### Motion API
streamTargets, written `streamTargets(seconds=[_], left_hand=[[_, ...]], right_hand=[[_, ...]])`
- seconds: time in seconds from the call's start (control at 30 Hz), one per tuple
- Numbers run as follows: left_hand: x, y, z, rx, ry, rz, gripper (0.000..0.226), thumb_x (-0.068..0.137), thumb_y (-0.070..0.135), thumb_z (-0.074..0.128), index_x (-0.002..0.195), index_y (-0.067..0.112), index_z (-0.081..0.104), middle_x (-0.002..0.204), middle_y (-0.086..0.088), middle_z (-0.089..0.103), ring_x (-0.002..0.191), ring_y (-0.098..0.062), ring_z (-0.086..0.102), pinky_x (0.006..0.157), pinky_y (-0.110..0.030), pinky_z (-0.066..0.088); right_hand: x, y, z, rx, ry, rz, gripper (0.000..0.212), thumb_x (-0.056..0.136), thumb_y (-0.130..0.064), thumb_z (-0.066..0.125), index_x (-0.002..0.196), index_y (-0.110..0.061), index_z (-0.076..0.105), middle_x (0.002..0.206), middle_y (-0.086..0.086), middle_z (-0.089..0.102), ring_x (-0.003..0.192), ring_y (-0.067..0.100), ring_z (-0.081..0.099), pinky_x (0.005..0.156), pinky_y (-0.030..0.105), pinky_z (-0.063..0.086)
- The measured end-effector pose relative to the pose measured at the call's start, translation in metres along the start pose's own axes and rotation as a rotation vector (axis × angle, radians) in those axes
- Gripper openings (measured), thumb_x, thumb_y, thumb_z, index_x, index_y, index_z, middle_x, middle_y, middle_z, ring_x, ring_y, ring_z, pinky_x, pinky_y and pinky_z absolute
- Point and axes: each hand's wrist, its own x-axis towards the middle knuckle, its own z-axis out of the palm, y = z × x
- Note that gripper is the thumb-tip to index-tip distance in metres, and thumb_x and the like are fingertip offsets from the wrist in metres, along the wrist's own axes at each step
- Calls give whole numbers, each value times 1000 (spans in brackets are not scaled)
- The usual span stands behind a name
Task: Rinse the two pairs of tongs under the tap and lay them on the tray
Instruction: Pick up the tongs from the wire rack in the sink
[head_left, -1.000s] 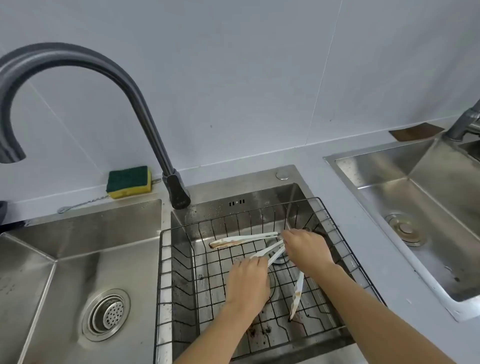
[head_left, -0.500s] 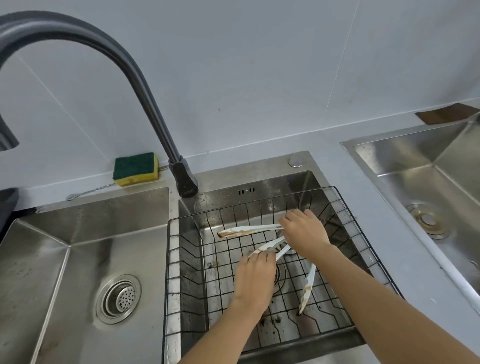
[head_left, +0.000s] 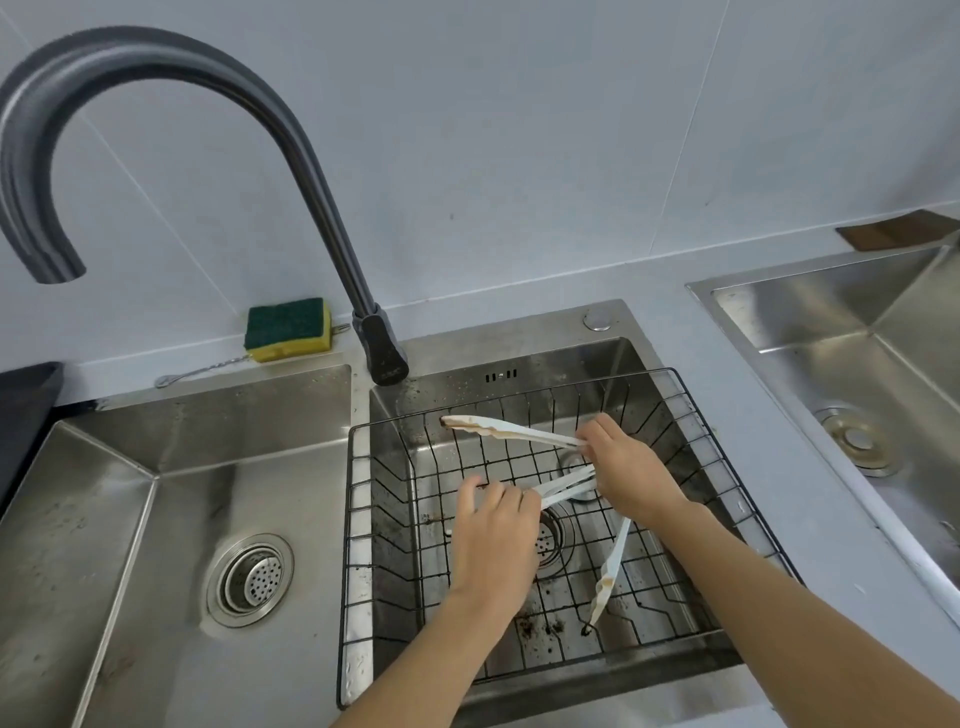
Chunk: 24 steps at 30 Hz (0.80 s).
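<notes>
Fingertips of the right hand (head_left: 631, 470) pinch the hinge ends of the white tongs, whose stained arms fan away from that grip: one toward the basin's back wall (head_left: 506, 428), one down toward the person (head_left: 610, 571), and a pair running left (head_left: 566, 486) under the left hand's fingers. The left hand (head_left: 493, 535) lies palm down with its fingers curled together over those leftward arms; whether it truly grips them cannot be told. Both pairs sit low inside the wire basket (head_left: 358, 519) in the right-hand basin. The tap (head_left: 156, 67) arches well left of the fingers, with no water visible. A good lift would likely separate one pair per hand, squeezing the arms together so they clear the wires. Both forearms reach in from below, wrists roughly straight.
</notes>
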Motion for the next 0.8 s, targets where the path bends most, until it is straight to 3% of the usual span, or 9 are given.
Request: streamTargets(seconds=[0.13,0.23,0.37,0.47,0.53,0.6,0.7,0.77,0.8], left_hand=[[-2,-11,-2,55,116,-23,35,49,9,87,79,19,72,84,4,71,93,-19,66,96,-40,30],[0,-17,-9,82,155,-92,42,49,22,91,87,18,73,107,-5,70,114,-23,49,99,-42,27],[2,-27,-22,44,203,-267,85,50,45,86,123,15,53,133,-18,49,122,-30,36,99,-44,25],[1,-34,-29,-84,292,-453,102,51,53,81,134,16,33,142,-20,26,128,-33,30,103,-46,28],[-1,-37,-32,-247,341,-616,109,51,52,81,138,18,26,147,-20,25,133,-34,29,106,-51,30],[-4,-40,-38,-553,332,-810,114,52,41,86,143,16,22,150,-14,27,137,-28,27,111,-46,25],[-10,-46,-48,-1222,305,-970,89,67,16,82,139,17,29,127,-2,52,117,-13,51,101,-27,39],[-17,-48,-54,-1482,177,-921,48,81,13,70,124,18,50,110,7,64,103,-1,61,102,-31,42],[-21,-49,-55,-1521,121,-886,31,85,16,64,115,21,56,110,10,65,106,-1,60,106,-34,40]], right_hand=[[-7,-8,-7,115,37,51,19,93,-2,48,111,-4,52,98,-7,37,58,10,39,54,23,32],[-11,-13,-8,168,78,65,19,96,-4,44,112,-4,53,99,-3,42,60,12,42,56,25,35],[-13,-20,-9,221,146,78,17,96,-5,43,108,1,54,100,5,47,59,13,42,48,15,30],[-14,-30,-7,257,200,80,20,98,-8,40,106,2,54,98,5,47,71,22,49,58,32,43],[-14,-39,-5,310,222,96,20,98,-8,39,104,1,55,97,4,47,74,25,51,63,41,48],[-14,-50,-3,362,232,108,18,97,-7,39,101,1,55,94,3,47,74,26,52,65,43,49],[-13,-69,0,432,241,101,15,97,-6,40,96,-3,54,87,-2,44,72,24,52,63,34,48],[-12,-83,2,485,238,86,13,97,-7,41,92,-8,52,82,-4,43,67,18,48,58,20,42],[-11,-89,3,507,233,74,12,97,-6,41,91,-9,52,82,-4,44,65,15,46,57,18,41]])
